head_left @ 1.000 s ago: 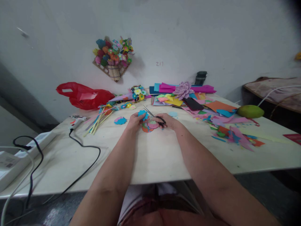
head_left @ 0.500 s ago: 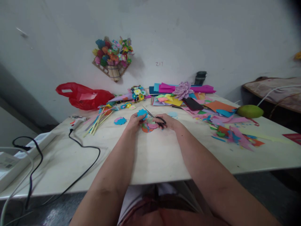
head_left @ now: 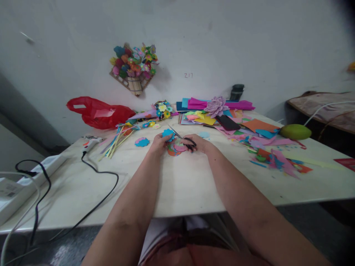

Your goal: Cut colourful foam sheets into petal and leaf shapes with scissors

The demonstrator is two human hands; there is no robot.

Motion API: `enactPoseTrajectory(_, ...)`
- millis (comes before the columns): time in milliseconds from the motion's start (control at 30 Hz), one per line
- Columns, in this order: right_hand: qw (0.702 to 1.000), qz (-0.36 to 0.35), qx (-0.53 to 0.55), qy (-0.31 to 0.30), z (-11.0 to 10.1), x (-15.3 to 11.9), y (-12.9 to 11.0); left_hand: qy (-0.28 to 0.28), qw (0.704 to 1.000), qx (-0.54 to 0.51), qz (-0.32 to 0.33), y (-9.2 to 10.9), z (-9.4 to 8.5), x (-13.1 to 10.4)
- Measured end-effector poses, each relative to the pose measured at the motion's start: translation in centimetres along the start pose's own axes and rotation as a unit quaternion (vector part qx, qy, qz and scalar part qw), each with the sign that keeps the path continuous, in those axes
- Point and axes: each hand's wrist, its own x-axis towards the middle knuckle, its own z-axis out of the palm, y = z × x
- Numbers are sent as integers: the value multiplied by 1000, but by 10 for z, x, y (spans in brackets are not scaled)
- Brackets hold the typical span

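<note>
Between its fingertips my left hand pinches a blue scalloped paper flower. My right hand is closed around the black handles of a pair of scissors. The blades point up and left, close beside the blue flower; whether they touch it I cannot tell. Under both hands lies a small pile of round paper cutouts in orange, pink and green, partly hidden by the fingers. Left of my left hand, more scalloped cutouts, blue with pink, lie on the table.
A glue gun with a black cord and a white power strip are at left. A red plastic bag and paper strips lie behind. Coloured paper scraps, a dark phone and a green oval fruit are at right.
Almost nothing differs. Both hands keep their hold on the blue flower and the scissors, and the whole view has shifted very slightly.
</note>
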Motion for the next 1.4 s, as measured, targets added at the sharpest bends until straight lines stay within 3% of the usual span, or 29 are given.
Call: enactPoseTrajectory(1400,999,25,-2,36,9,0,-8,6,1000,-14,3,2,2,-1)
